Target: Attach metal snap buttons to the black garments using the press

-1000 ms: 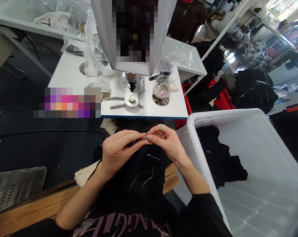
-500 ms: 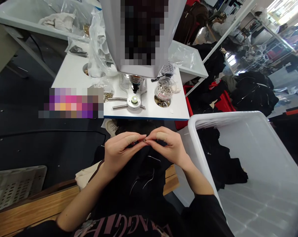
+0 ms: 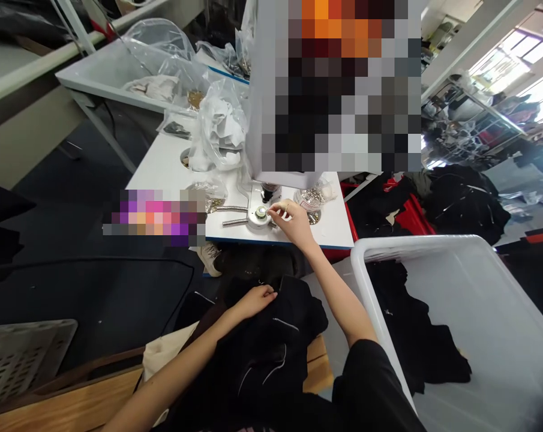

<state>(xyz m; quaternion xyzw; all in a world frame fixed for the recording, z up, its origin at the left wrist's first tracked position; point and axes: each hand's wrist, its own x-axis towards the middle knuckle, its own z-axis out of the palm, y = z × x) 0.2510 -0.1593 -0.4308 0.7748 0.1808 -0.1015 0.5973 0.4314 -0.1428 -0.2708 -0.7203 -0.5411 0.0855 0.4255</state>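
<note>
I have my right hand [image 3: 293, 219] pinched at the machine [image 3: 256, 221]; I can't tell on what. My left hand [image 3: 254, 302] lies on black cloth [image 3: 300, 300], grip unclear.

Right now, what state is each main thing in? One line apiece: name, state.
Right hand: at the machine base, grip unclear.
Left hand: resting on the black cloth.
Black cloth: rumpled.
White bin: open-topped, black fabric inside.
Clear tub: partly hidden, small metal pieces inside.
Clear plastic bag: crumpled.
</note>
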